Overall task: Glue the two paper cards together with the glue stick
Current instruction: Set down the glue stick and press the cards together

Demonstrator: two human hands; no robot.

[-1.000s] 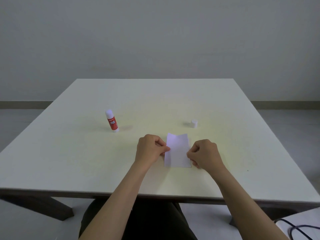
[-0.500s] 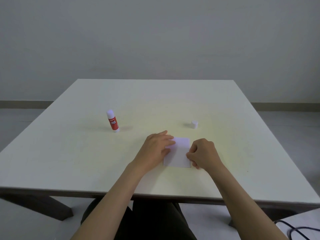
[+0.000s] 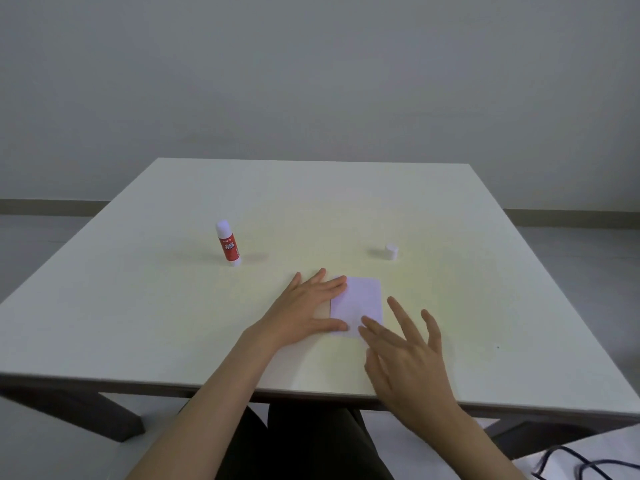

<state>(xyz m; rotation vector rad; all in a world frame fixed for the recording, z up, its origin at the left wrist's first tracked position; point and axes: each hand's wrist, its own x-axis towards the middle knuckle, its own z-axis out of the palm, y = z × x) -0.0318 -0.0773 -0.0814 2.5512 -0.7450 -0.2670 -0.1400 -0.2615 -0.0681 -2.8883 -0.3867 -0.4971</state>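
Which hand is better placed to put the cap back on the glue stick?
Probably the right hand: it is open, and the cap stands on its side. The left hand lies flat on the cards.

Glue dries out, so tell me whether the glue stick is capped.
Uncapped: the glue stick stands upright; its cap sits apart on the table.

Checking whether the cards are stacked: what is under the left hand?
The left hand lies flat on the white card's left edge and the table. A second card beneath cannot be seen.
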